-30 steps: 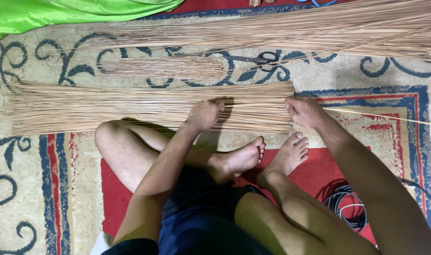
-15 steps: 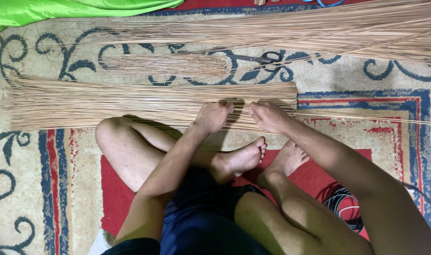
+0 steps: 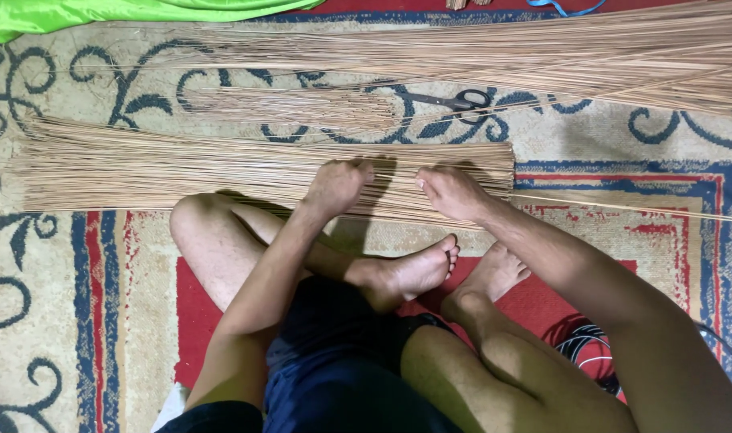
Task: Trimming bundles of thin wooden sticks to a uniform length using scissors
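The flat layer of thin tan straw-like sticks (image 3: 222,172) lies on the patterned carpet (image 3: 85,313), under both hands. The left hand (image 3: 338,184) curls its fingers loosely on the sticks; the right hand (image 3: 452,192) rests flat, fingers together, seemingly to keep them aligned. Beyond the fingers lie black-handled scissors (image 3: 454,101) and longer sticks (image 3: 542,52).
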